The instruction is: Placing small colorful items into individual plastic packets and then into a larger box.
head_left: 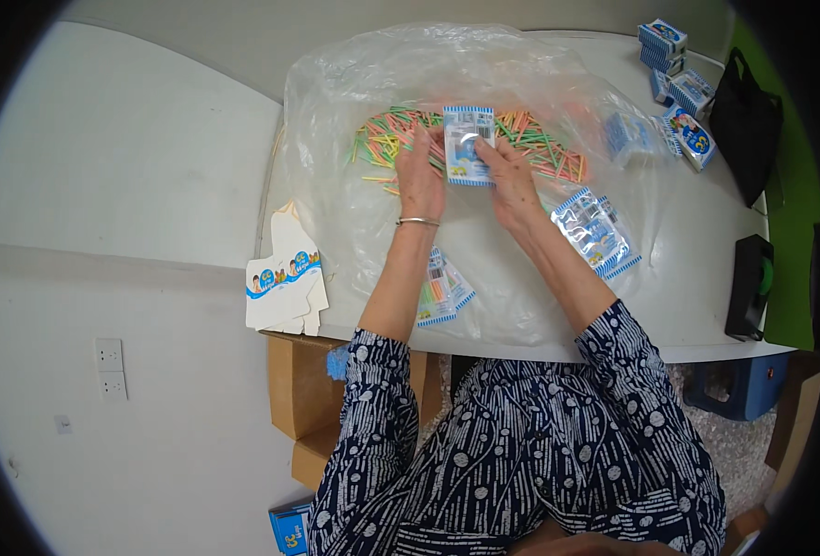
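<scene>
Over the table I hold up a small blue-and-white plastic packet [466,171] between both hands. My left hand [419,181], with a bracelet at the wrist, grips its left edge; some of its fingers are hidden behind the packet. On the right side, my right hand [514,185] pinches it with the thumb across the front. Behind the hands lies a wide heap of thin pink, green, yellow and orange sticks [549,153] on a clear plastic sheet [354,83]. Flat packets [595,232] lie beside my right forearm. Packets with coloured sticks inside [440,292] rest near the front edge.
Flattened printed cartons [285,283] sit at the table's left edge. Small boxes [662,39] are stacked at the far right, near a black bag [745,130]. A black tape dispenser [749,287] stands at the right edge. Below are cardboard boxes [303,385] and a blue stool [753,385].
</scene>
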The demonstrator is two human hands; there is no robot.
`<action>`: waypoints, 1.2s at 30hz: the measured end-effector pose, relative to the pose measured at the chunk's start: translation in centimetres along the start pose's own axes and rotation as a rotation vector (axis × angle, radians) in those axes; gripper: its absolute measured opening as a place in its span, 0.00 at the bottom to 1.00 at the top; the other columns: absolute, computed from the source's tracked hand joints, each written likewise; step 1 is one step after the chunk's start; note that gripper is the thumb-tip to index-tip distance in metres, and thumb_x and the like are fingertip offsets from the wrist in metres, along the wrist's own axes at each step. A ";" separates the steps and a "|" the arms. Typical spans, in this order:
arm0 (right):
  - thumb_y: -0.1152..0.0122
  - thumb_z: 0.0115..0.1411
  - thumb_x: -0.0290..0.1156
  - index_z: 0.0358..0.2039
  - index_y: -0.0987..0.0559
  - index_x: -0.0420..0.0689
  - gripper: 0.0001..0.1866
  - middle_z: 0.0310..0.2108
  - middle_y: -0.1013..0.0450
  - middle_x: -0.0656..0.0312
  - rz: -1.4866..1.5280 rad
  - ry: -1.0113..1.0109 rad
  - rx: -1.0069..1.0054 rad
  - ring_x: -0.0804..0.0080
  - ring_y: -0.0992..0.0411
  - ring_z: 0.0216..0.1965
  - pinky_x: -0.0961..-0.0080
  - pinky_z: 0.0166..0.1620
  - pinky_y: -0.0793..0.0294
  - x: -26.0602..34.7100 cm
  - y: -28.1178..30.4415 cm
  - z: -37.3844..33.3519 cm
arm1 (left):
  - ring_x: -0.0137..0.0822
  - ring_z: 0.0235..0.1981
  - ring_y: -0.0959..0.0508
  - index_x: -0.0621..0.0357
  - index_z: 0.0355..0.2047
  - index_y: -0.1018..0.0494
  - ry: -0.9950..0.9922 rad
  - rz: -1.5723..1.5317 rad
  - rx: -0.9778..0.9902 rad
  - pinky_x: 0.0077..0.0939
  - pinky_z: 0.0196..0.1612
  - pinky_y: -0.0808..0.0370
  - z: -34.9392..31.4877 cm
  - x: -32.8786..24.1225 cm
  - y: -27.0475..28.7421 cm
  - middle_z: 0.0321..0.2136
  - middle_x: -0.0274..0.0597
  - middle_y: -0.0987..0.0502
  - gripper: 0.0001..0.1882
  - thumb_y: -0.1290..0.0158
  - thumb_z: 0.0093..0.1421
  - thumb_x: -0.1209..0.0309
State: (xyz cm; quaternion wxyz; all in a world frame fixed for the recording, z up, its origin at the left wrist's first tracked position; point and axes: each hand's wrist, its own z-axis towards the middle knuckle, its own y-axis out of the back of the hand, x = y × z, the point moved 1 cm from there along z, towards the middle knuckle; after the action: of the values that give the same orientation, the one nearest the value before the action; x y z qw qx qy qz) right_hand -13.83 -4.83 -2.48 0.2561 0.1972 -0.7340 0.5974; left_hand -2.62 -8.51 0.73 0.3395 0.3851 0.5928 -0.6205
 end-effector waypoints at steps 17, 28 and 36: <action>0.38 0.57 0.35 0.26 0.20 0.43 0.09 0.23 0.29 0.75 -0.651 -0.163 0.311 0.91 0.37 0.26 0.87 0.32 0.40 4.9 4.1 -4.8 | 0.34 0.29 0.22 0.62 0.38 0.34 0.034 -0.021 0.141 0.31 0.35 0.24 -0.9 -2.9 -2.3 0.30 0.43 0.25 0.16 0.54 0.66 0.60; 0.38 0.58 0.36 0.34 0.19 0.40 0.11 0.29 0.24 0.70 -0.527 -0.239 0.331 0.87 0.30 0.31 0.87 0.38 0.34 5.1 4.5 -5.4 | 0.42 0.41 0.21 0.66 0.37 0.32 -0.055 0.149 0.229 0.33 0.47 0.24 -4.6 -2.9 -4.0 0.34 0.48 0.24 0.20 0.56 0.67 0.57; 0.38 0.58 0.35 0.36 0.19 0.39 0.12 0.30 0.23 0.67 -0.526 -0.232 0.354 0.85 0.29 0.31 0.85 0.38 0.31 5.1 4.7 -5.4 | 0.41 0.43 0.22 0.68 0.40 0.31 -0.100 0.270 0.291 0.32 0.50 0.26 -4.7 -2.9 -3.8 0.39 0.50 0.24 0.21 0.59 0.68 0.58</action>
State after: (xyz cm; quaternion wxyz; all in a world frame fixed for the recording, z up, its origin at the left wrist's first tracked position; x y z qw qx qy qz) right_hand -19.91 1.56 -2.20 0.2779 0.4882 -0.5669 0.6026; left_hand -4.22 -3.67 5.08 0.3892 0.4747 0.4226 -0.6668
